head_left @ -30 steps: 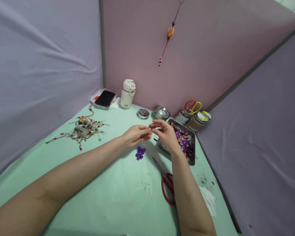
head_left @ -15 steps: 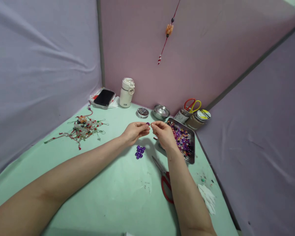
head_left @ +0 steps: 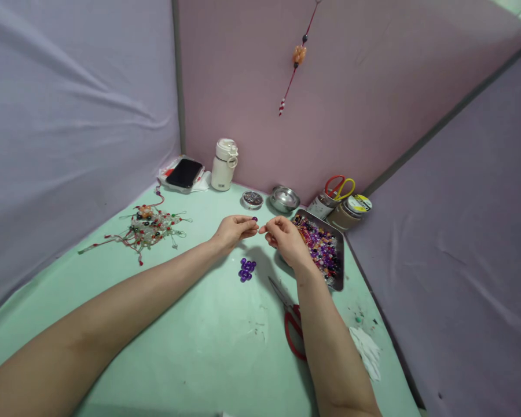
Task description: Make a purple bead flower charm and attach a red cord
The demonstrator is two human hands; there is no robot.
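Observation:
My left hand [head_left: 233, 230] is pinched on a small purple bead [head_left: 254, 219] held above the green table. My right hand [head_left: 285, 238] faces it a few centimetres away, fingers pinched together on something too thin to make out. Below and between the hands a small cluster of purple beads [head_left: 246, 269] lies on the table. Just right of my right hand stands a metal tray [head_left: 339, 277] filled with mixed purple, pink and white beads.
Red-handled scissors [head_left: 292, 324] lie by my right forearm. A pile of beaded strands [head_left: 150, 227] lies at left. At the back stand a phone [head_left: 184, 172], a white bottle [head_left: 224, 164], a small tin [head_left: 252, 200], a metal bowl [head_left: 285, 198] and jars with scissors [head_left: 339, 187]. A beaded string [head_left: 298, 55] hangs on the wall.
Both hands have drawn slightly apart and shifted a little left. The purple bead now shows at my left fingertips.

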